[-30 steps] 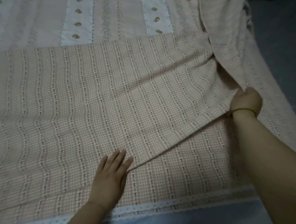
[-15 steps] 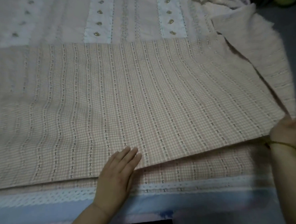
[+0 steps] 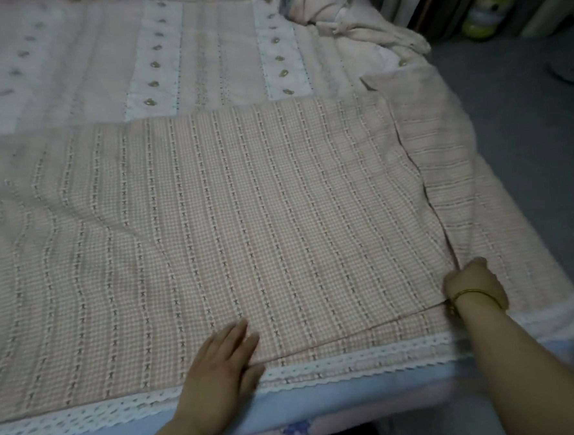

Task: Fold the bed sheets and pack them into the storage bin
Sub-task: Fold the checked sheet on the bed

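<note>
On the bed [image 3: 324, 403], near its front edge: the pink checked sheet [image 3: 244, 203] lies doubled over, the free edge of its upper layer just short of the lace trim [image 3: 354, 356]. The left hand [image 3: 220, 366] presses flat, fingers straight and close together, apparently pinning that edge so the layers align. The right hand [image 3: 472, 280], cord bracelet [image 3: 472, 295] at the wrist, curls its fingers on the sheet's right corner, probably to draw the fold taut. No storage bin is visible, and no writing or label is legible.

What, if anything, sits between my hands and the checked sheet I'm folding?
Nothing visible. The left hand lies flat on the checked sheet near its front edge, and the right hand grips the folded layer's near right corner.
</note>
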Tool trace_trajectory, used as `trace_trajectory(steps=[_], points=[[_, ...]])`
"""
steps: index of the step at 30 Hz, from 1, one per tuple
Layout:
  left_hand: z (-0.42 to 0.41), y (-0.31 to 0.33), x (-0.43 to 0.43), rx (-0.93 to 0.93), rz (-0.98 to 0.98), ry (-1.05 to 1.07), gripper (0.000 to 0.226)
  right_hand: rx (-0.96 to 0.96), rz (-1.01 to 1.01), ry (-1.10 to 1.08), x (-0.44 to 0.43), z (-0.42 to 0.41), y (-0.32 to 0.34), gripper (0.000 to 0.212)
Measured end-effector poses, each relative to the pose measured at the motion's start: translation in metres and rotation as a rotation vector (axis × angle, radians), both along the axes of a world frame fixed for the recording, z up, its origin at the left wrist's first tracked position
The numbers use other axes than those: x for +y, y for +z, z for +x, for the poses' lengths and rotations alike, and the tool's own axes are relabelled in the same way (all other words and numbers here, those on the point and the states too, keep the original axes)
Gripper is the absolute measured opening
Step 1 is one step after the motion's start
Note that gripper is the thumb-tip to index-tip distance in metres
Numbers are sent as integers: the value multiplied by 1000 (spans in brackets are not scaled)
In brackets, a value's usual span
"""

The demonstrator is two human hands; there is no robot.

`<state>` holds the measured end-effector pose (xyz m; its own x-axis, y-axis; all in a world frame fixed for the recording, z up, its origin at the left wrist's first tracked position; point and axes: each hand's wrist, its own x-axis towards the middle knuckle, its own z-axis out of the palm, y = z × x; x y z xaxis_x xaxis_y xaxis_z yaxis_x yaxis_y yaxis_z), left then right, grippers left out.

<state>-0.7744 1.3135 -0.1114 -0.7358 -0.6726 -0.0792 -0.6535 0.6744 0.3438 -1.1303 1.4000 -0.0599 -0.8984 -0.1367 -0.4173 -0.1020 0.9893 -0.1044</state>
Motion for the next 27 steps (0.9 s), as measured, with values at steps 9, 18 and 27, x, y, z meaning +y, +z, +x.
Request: trace_trajectory(steps=[9,18,27], points=[[-159,5,34,-1,2,31,72,143,28,451,-15,-83,-6,48],[-290,-6,83,94,-42,116,67,138,-131,933,-63,-157,-13,35],[-290,23,87,210,-67,50,39,96,-870,-15,12,-200,21,31]])
